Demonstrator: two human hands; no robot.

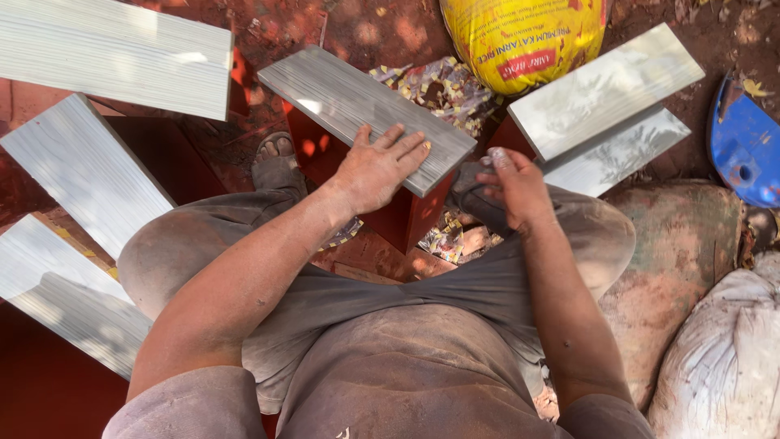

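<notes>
A grey streaked tile [366,114] is pinned flat beneath the left hand [375,169], whose palm and spread fingers are pressed on its near end — nothing is gripped, only held down. The tile is laid slantwise across a red block [406,218] set between the seated person's knees, its far end reaching toward the red earth. The right hand [513,189] is held just beside the tile's near corner, above the right knee, fingers curled loosely together; whether anything is pinched in them cannot be told. More grey tiles are scattered around: three at the left [81,167] and two stacked at the upper right [605,89]. A yellow sack [520,36] is seen beyond the tile — a blue plastic object [743,146] at the right edge.
</notes>
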